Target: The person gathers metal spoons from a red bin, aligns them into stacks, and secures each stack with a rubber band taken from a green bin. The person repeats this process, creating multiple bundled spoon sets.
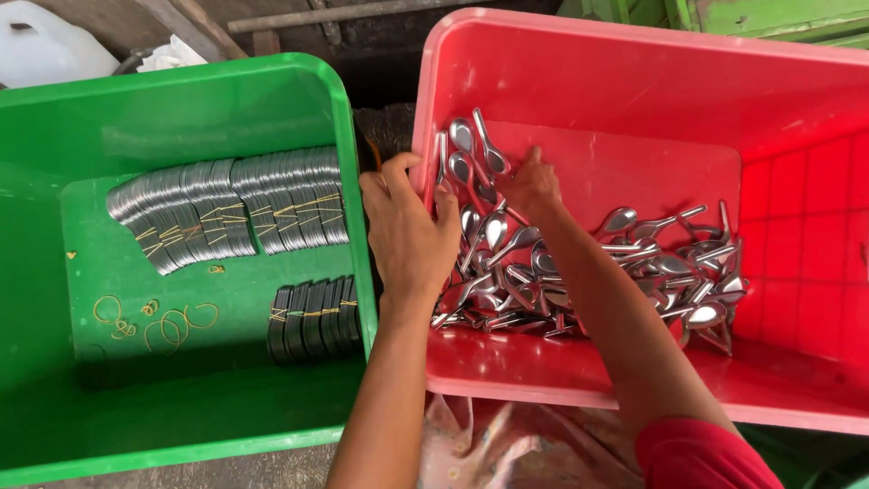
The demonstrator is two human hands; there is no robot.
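At nine o'clock the green crate [181,100] holds banded spoon stacks [235,204] and loose rubber bands [167,326]. The left hand [409,231] grips the red crate's [634,81] wall, fingers curled over it. At three o'clock of it, the right hand [529,186] pinches spoons from the loose heap [588,276].

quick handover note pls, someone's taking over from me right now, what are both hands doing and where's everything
Left hand: against the near-left wall of the red tub, fingers on a stacked row of loose spoons.
Right hand: on the spoon pile, grip unclear.
Done: banded spoon bundles in rows in the green tub, a shorter row nearer.
Left: spoons heaped loose in the red tub; spare rubber bands on the green tub floor.
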